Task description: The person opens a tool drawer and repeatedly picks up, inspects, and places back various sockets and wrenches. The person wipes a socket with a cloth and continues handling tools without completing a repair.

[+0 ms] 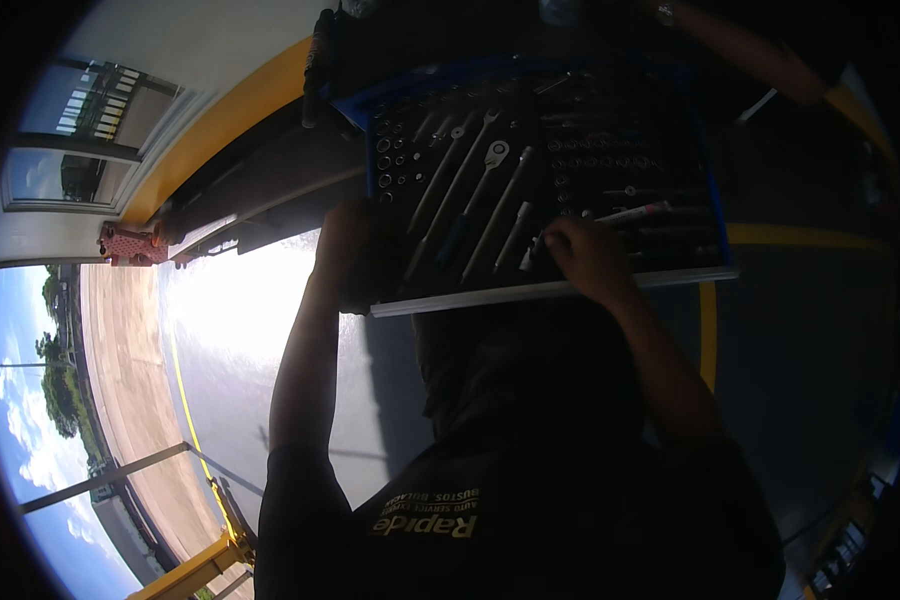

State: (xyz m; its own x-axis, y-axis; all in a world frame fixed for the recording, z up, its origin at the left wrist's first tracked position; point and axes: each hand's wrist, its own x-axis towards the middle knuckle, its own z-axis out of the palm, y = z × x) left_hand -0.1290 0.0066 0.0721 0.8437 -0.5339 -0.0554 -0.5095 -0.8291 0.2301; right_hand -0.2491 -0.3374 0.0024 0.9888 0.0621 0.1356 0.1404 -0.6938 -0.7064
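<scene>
An open blue tool drawer (717,215) with a silver front edge is in front of me, laid out with tools in a dark tray. My left hand (348,245) is in deep shadow at its left front corner, and its fingers cannot be made out. My right hand (588,252) is over the front of the tray with its fingers closed, next to short extension bars; what they hold, if anything, is hidden. Left of it lie a ratchet (497,155), a long-handled bar (525,170) and a wrench (470,165). Several sockets (384,163) stand in rows at the left.
Another person's arm (750,55) reaches in at the upper right beyond the drawer. A dark bottle-like object (317,65) stands by the far left corner. Yellow lines (708,340) mark the grey floor. Bright sunlight falls at left, near a yellow metal post (205,567).
</scene>
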